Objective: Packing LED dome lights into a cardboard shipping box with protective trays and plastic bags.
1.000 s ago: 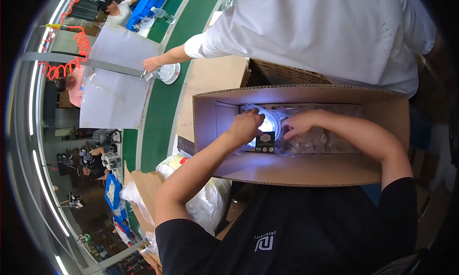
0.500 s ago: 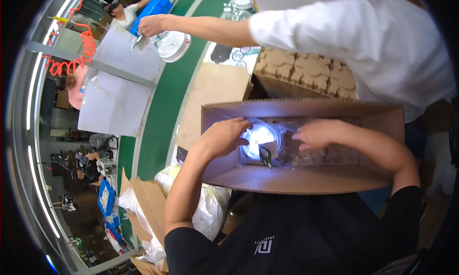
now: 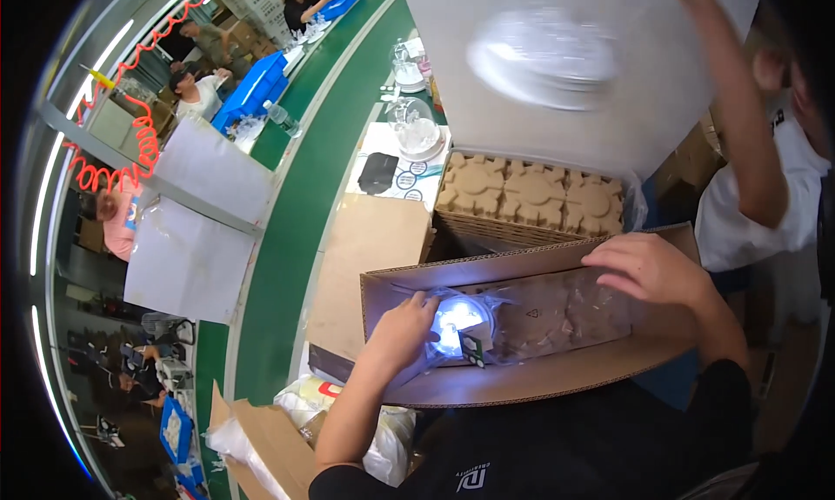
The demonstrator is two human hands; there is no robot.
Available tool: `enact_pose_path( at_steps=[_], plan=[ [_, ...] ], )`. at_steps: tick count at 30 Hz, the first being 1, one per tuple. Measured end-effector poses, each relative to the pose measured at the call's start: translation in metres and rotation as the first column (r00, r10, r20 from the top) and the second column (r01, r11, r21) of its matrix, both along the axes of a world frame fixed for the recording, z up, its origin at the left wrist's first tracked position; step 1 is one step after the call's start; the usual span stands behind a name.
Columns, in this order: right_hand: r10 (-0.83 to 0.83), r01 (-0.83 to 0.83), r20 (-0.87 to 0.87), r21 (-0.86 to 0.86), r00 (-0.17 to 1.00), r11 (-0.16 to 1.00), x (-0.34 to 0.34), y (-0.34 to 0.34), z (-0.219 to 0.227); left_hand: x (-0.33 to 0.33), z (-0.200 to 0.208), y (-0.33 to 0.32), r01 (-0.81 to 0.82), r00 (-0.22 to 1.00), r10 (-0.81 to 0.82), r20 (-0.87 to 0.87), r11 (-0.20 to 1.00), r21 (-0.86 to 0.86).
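A long open cardboard box [image 3: 531, 384] lies in front of me. Inside, at its left end, a round lit lamp [image 3: 454, 319] in clear plastic glows bluish white, with a small green and white card [image 3: 472, 345] on it. My left hand [image 3: 402, 330] reaches over the box's left end; its slightly bent fingers and thumb are apart and rest against the lamp's left rim. Brown cardboard packing [image 3: 535, 316] under clear film fills the box to the right of the lamp. My right hand [image 3: 648, 270] is over the box's far right edge, fingers loosely stretched and holding nothing.
Behind the box stands a stack of moulded brown trays [image 3: 531, 196]. A co-worker's arm [image 3: 748, 126] is raised at right, beside a motion-blurred clear round object [image 3: 544, 61]. Clear domed items [image 3: 413, 130] stand by the green conveyor [image 3: 304, 178]. White bags [image 3: 383, 439] lie lower left.
My right hand has moved from above the packing to the box's far right edge. My left hand stays at the lamp. The co-worker's arm has swung from the conveyor to the right.
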State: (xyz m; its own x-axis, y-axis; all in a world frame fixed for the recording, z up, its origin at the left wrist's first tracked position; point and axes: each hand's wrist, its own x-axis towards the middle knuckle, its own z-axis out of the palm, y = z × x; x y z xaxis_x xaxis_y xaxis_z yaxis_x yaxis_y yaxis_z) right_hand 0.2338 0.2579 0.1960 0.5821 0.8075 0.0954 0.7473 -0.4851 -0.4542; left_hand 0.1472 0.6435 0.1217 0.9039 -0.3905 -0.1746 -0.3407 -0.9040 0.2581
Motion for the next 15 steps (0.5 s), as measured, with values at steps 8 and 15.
enact_pose_path(
  at_steps=[8, 15],
  plan=[
    [-0.431, 0.49, 0.297, -0.163, 0.852, 0.857, -0.014, -0.071, -0.013, 0.033, -0.063, -0.025, 0.416, 0.877, -0.365, -0.313, 0.902, 0.112],
    [-0.701, 0.701, 0.046, -0.104, 0.712, 0.705, -0.028, -0.108, -0.04, 0.04, -0.083, -0.02, 0.41, 0.884, -0.373, -0.282, 0.908, 0.086]
  ],
)
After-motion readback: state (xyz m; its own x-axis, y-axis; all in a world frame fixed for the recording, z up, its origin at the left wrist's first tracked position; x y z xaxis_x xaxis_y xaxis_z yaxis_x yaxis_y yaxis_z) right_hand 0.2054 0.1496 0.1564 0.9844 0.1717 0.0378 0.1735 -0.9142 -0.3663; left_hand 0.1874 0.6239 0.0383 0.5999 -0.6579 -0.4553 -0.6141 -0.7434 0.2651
